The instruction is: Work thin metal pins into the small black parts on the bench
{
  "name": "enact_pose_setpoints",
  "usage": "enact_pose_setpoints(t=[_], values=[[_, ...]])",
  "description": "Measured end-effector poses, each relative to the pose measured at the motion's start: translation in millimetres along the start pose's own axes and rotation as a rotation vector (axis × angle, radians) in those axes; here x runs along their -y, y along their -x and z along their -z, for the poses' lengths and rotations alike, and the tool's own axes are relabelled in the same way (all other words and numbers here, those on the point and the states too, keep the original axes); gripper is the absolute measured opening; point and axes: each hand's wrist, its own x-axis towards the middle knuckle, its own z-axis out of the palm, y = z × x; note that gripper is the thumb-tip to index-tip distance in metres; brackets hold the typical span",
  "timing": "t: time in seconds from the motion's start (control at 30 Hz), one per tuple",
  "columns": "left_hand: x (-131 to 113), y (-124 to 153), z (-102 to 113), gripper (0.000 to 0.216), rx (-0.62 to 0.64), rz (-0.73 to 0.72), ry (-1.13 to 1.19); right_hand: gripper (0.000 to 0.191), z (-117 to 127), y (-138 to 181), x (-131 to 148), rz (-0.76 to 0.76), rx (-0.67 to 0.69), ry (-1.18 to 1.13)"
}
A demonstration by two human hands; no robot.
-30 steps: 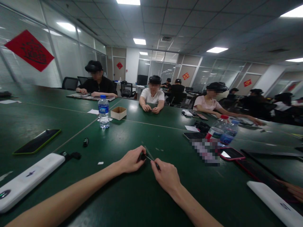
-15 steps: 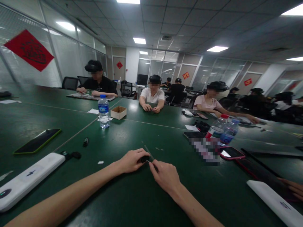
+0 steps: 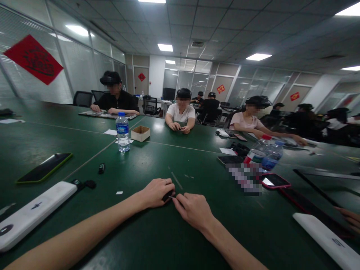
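Note:
In the head view my left hand (image 3: pixel 158 192) is closed around a small dark rounded object (image 3: pixel 168 195), partly hidden by the fingers, low over the green table (image 3: pixel 135 232). My right hand (image 3: pixel 194 210) is just to the right, thumb and forefinger pinched on a thin light-coloured pin-like piece (image 3: pixel 171 197). The tip of this piece points left and meets the dark object, or lies very close to it. What kind of thing either one is, I cannot make out. A small white paper scrap (image 3: pixel 119 192) lies left of my left hand.
A water bottle (image 3: pixel 123 133) and an open box (image 3: pixel 140 134) stand ahead on the left. Phones (image 3: pixel 45 167) and white power banks (image 3: pixel 39 213) lie on both sides. More bottles (image 3: pixel 257 150) stand at right. Several people sit around; another person's hand (image 3: pixel 350 217) shows at the right edge.
Both hands have shifted slightly to the left. My left fingers now cover more of the dark object, and the thin piece still points at it.

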Motion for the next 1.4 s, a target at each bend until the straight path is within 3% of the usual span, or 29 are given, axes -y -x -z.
enact_pose_setpoints(t=[0.6,0.87,1.13,1.4], values=[[2,-2,-7,0.021,-0.023,0.040,0.005,0.044,-8,0,-2,-0.079,-0.095,-0.068],[6,-2,-13,0.020,-0.043,0.097,-0.003,0.046,-6,-4,0,-0.168,-0.088,-0.025],[5,-2,-10,0.028,-0.043,0.122,0.011,0.060,2,-4,-22,-0.304,-0.007,0.047],[5,-2,-12,0.032,-0.046,0.102,0.011,0.063,-3,-5,-14,-0.291,0.028,0.038]])
